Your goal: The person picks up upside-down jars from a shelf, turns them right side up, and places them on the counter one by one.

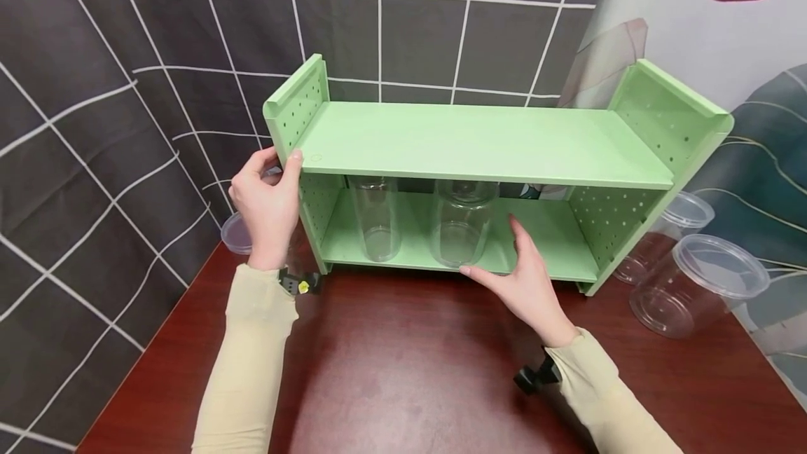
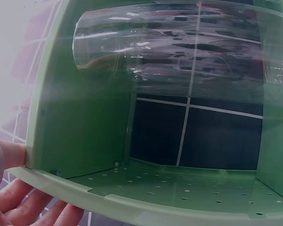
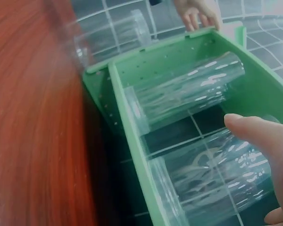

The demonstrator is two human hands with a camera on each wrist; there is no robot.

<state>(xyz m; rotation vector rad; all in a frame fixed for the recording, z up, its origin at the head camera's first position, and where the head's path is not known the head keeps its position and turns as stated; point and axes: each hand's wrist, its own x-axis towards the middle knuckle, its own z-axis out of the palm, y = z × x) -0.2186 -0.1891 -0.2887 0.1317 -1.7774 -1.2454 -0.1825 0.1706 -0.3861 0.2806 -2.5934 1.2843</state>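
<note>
A light green two-tier shelf [image 1: 479, 142] with perforated side panels stands on the table. My left hand [image 1: 267, 191] grips its left side panel at the upper board's front corner, thumb in front and fingers around the outside. On the lower board stand a narrow clear plastic jar [image 1: 377, 219] and, to its right, a wider clear jar [image 1: 460, 230], both upright. My right hand [image 1: 526, 282] is at the wider jar's front right, thumb and fingers spread apart. In the right wrist view its thumb [image 3: 254, 132] overlaps that jar's upper end.
Two clear lidded jars, a front one [image 1: 700, 286] and a rear one [image 1: 668, 237], stand on the table right of the shelf. Another clear jar [image 1: 238, 233] is at the left, partly behind my left hand. A dark gridded cloth [image 1: 416, 33] hangs behind the reddish-brown table [image 1: 403, 363].
</note>
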